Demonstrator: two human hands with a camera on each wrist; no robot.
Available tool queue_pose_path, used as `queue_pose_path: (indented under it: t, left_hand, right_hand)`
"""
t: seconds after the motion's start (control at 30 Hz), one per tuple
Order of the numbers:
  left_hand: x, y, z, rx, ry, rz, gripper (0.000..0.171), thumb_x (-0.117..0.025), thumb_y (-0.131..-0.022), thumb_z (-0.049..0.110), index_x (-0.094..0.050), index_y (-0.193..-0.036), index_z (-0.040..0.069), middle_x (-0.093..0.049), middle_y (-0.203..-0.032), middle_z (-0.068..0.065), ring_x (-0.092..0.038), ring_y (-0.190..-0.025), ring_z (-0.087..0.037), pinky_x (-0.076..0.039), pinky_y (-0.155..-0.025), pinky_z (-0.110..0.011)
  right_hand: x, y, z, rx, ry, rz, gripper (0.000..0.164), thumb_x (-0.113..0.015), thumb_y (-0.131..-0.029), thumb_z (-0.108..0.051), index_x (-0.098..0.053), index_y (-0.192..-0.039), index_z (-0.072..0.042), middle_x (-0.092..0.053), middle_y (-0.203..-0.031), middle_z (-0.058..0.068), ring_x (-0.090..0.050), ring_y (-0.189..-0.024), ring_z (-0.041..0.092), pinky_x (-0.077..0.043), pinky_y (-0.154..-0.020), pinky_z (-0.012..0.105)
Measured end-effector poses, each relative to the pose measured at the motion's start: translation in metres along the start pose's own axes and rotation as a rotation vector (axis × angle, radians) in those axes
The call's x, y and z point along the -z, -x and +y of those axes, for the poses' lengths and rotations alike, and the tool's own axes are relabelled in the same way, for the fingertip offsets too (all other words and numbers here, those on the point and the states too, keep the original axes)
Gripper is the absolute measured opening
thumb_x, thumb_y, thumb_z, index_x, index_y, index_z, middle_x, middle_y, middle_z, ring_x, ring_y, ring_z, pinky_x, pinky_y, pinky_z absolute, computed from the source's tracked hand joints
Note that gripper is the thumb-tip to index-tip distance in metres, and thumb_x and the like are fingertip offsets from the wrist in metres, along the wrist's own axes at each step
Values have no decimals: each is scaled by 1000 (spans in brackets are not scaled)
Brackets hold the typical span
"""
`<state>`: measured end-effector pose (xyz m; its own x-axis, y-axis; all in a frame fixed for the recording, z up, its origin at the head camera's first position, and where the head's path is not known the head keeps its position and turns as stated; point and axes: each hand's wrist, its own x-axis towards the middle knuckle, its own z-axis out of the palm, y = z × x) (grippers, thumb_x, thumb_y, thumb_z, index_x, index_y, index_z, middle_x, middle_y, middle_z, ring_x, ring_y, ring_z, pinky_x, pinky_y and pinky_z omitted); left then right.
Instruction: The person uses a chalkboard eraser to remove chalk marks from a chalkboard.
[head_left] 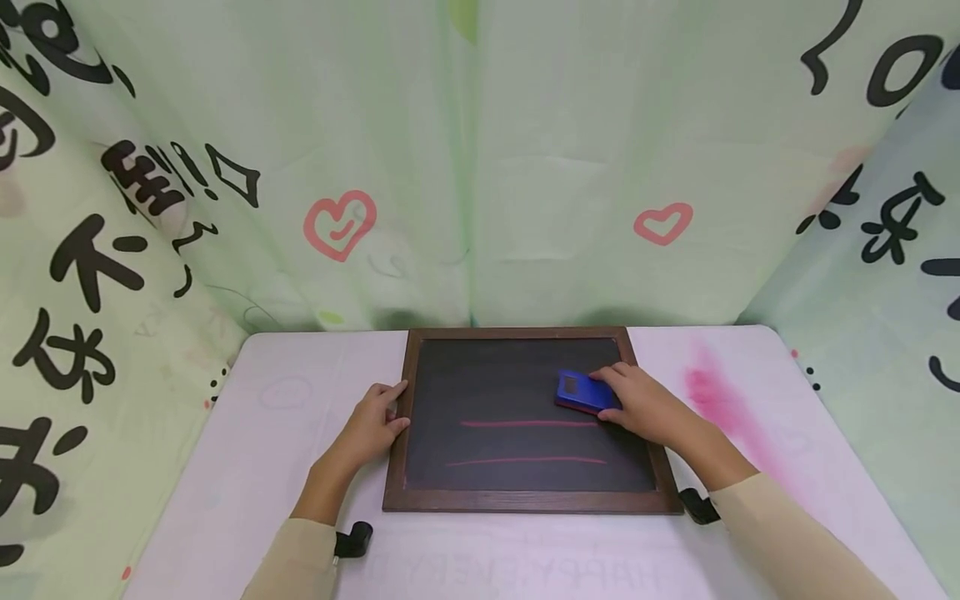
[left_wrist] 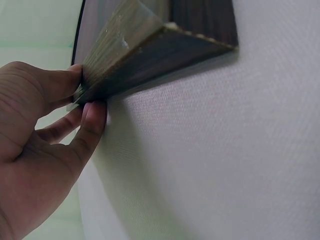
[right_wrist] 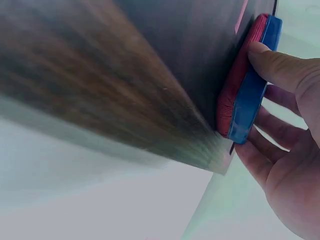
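Note:
A framed chalkboard (head_left: 525, 379) with a brown wooden frame lies on the table, two pink lines (head_left: 528, 424) drawn across its dark surface. At the frame's left side (left_wrist: 117, 47), my left hand (head_left: 372, 423) pinches the edge between thumb and fingers (left_wrist: 90, 120). Over the right part of the board, my right hand (head_left: 641, 402) grips a blue board eraser (head_left: 581, 392). The right wrist view shows its red felt (right_wrist: 242, 75) side facing the board, with the thumb along one side and the fingers (right_wrist: 270, 135) on the other.
The table's white cover (head_left: 300, 392) has a pink smear (head_left: 712, 387) right of the board. Pale green curtains (head_left: 525, 167) with hearts and black lettering hang behind and at both sides. A black device (head_left: 354, 540) sits at each wrist.

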<state>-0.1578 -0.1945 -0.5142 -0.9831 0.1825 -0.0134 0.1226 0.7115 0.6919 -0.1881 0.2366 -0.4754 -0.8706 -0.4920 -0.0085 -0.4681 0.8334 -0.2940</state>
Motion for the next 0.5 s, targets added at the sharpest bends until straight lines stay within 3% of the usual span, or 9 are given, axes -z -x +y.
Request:
queue_pose_path:
  t: [0.27, 0.5]
  left_hand:
    - [0, -1, 0, -6, 6, -3, 63, -72, -91, -4, -48, -150, -6, -54, -128, -25, -54, -87, -20, -46, -75, -31]
    - [0, -1, -1, 34, 17, -18, 66, -73, -92, -1, -46, -152, -3, -53, -131, -22, -53, -87, -18, -45, -74, -29]
  right_hand:
    - [0, 12, -1, -18, 9, 0, 59, -83, -89, -20, -57, -136, 3, -62, -126, 24, -60, -114, 41, -52, -98, 57]
    - [-1, 16, -3, 9, 28, 12, 58, -84, -88, -20, -58, -134, 4, -62, -124, 23, -61, -113, 40, -52, -97, 55]
